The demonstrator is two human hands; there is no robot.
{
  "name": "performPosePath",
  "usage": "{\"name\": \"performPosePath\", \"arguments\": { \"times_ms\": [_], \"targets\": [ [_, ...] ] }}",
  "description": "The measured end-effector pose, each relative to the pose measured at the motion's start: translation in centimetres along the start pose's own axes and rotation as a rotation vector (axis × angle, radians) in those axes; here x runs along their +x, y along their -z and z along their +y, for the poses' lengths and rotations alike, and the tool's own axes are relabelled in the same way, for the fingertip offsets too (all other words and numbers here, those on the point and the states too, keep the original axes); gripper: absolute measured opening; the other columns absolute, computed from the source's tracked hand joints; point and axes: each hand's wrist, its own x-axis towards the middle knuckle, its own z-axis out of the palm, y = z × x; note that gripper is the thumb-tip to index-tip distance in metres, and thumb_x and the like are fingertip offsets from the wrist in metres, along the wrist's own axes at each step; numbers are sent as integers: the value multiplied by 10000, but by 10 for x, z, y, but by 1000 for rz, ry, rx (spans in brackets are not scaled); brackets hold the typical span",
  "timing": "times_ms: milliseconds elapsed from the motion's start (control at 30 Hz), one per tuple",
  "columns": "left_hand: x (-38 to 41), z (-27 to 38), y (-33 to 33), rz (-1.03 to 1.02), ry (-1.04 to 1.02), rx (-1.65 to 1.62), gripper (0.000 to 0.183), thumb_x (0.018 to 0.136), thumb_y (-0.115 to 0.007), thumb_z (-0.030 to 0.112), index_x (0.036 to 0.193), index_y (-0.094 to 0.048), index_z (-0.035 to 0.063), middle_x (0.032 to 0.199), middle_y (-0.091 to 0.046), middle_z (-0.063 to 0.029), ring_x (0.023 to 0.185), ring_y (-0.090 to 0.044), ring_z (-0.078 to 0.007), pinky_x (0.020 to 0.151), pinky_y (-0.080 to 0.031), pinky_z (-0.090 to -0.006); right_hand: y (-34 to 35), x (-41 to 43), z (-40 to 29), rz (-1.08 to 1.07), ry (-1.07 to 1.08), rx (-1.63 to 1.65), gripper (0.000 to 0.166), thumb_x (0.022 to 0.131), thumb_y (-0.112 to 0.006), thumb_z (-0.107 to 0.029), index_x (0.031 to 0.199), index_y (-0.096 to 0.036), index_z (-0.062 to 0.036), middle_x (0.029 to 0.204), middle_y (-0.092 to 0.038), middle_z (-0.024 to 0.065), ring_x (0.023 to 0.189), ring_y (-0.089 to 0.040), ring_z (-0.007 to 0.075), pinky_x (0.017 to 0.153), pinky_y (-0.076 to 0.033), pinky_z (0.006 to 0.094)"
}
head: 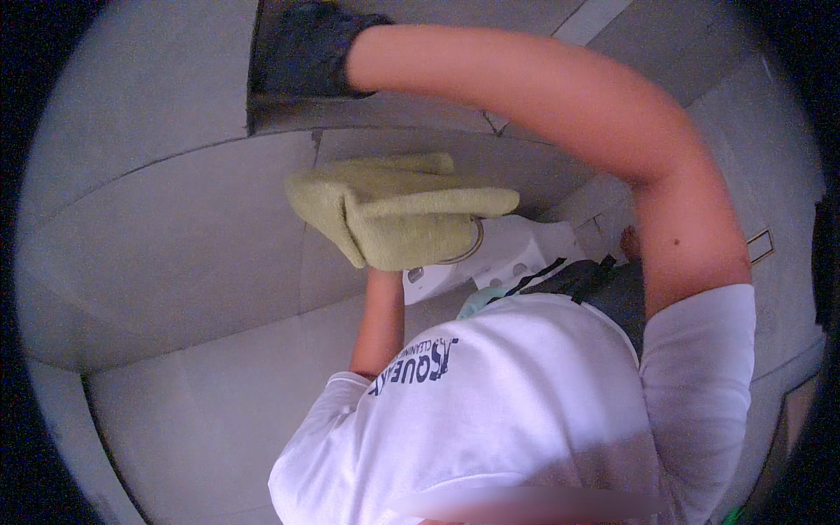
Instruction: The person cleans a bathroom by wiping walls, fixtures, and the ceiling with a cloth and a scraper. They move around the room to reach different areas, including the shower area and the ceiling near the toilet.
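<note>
My left hand is hidden under a folded yellow-green cloth (407, 216), and my bare forearm rises into it from below. The cloth hangs in thick folds in front of the large-tiled wall (216, 243). High up, my right arm bends across to the left. A dark glove or cloth (308, 52) covers my right hand from the wrist on, so its fingers do not show. That hand is inside or against a dark-edged recess (252, 105) in the wall.
Below the cloth are white objects (453, 262) with dark round openings, their kind unclear. A pale teal cloth (482, 302) hangs at my waist, beside black straps (538, 272). A small square metal frame (761, 246) sits in the tiled surface at right.
</note>
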Motion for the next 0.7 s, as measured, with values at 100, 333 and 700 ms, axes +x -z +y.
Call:
{"name": "performPosePath", "arguments": {
  "times_ms": [100, 333, 700],
  "targets": [
    [26, 23, 0, 70, -129, 73, 505, 896, -377, 398, 1290, -391, 83, 1310, -418, -109, 1236, -348, -250, 1046, -244, -361, 18, -36, 20, -51, -92, -29, 338, 795, -480, -180, 1123, -557, -157, 804, -635, 119, 685, -631, 279, 579, -464, 413],
    [165, 55, -30, 87, -388, 693, 510, 894, -376, 404, 1291, -392, 85, 1315, -415, -108, 1244, -340, -252, 1051, -233, -361, 62, -152, 49, -306, -456, 97, 477, 759, -545, -155, 1230, -470, -184, 763, -632, 102, 667, -632, 272, 644, -464, 413],
    [134, 78, -37, 113, -129, 53, 512, 860, -417, 454, 1207, -454, 79, 1216, -491, -120, 1077, -477, -286, 889, -398, -418, 33, -294, 53, -354, -540, 325, 579, 767, -599, -201, 1310, -402, -244, 779, -609, 105, 688, -599, 273, 600, -465, 382]
  ]
}}
